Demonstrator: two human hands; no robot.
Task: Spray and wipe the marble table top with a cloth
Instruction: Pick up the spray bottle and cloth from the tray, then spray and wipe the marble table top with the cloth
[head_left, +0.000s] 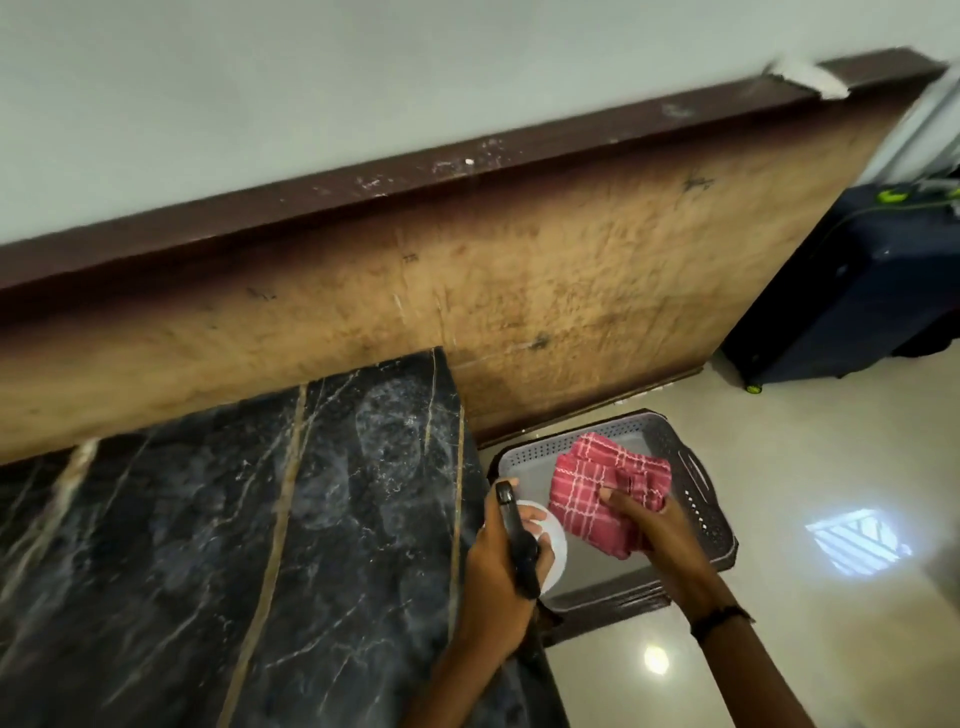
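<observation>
Both hands are busy. In the head view, the left hand (501, 566) is wrapped round a spray bottle (540, 545) with a black top and a white body. It holds the bottle just past the right edge of the marble table top (234, 519), over the near left corner of a grey tray (696, 499). The right hand (641, 519) pinches a red checked cloth (597, 488) with fingers and thumb. The cloth is bunched up inside the tray, in the middle. A dark band (719, 619) sits on the right wrist.

The table top is dark, with thin white lines and long gold stripes. It fills the near left of the scene. Pale smudgy marks show on its far right part. The tray has little holes in its walls and a handle slot on its right side. It sits on something dark and low, right beside the table.

Behind the table stands a big brown board (519, 270) with a dark top edge, against a pale wall (363, 78). Far right, a dark blue suitcase (852, 291) with green bits stands on the shiny floor (831, 649). Bright spots of light shine on the floor.
</observation>
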